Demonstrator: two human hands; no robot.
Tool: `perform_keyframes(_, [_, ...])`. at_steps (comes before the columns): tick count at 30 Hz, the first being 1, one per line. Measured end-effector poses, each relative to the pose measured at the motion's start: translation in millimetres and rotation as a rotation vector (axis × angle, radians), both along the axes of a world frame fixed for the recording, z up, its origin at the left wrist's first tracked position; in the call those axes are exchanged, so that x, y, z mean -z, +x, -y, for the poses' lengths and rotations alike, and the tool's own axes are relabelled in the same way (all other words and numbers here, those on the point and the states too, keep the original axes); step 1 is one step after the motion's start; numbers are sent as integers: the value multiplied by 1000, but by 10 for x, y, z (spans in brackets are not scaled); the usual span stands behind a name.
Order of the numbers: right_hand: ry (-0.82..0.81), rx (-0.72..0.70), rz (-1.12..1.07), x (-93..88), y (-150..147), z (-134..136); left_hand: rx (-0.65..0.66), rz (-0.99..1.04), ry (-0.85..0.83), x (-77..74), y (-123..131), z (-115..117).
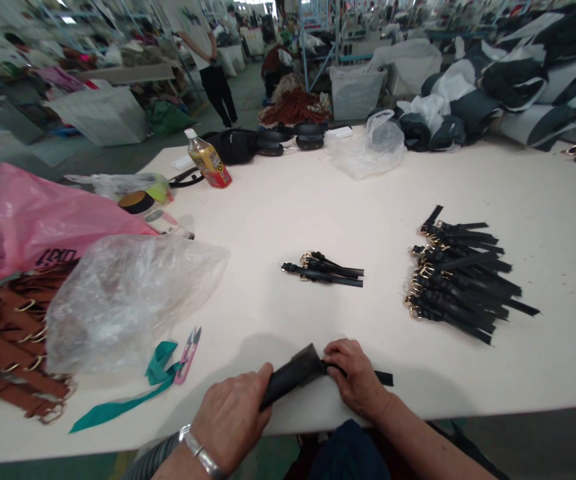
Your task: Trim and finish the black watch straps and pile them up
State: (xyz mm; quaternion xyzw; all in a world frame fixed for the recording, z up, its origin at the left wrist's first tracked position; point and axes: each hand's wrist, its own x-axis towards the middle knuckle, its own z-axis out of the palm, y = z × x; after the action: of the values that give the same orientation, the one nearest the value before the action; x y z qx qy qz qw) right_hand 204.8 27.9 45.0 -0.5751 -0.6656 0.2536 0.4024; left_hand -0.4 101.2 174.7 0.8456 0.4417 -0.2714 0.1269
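Observation:
My left hand (235, 413) is closed around a thick, dark, bar-like piece (295, 373) with a flat end; its exact kind I cannot make out. Close to that end, my right hand (355, 377) pinches a black strap (384, 379) against the table, its cut end sticking out to the right. The fingers hide the strap's middle. Farther up the table lies a small bunch of black buckle straps (325, 270). A larger pile of black straps with gold buckles (455, 280) spreads out on the right.
To the left are pink thread snips (188, 357), a teal ribbon (123, 407), a clear plastic bag (133, 300), brown buckled straps (13, 347) and a pink bag (48, 217). A drink bottle (209, 160) and another plastic bag (373, 147) stand toward the white table's (268, 213) far edge.

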Motion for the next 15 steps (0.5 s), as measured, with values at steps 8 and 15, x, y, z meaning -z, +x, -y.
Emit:
perform_keyframes(8, [-43,-50,6,-81,20,-24,-12,-19,-21,-32,-219,-6])
perform_keyframes(15, [-22,-68,1,-74,33,-26,-5,-24,-27,2,-22,183])
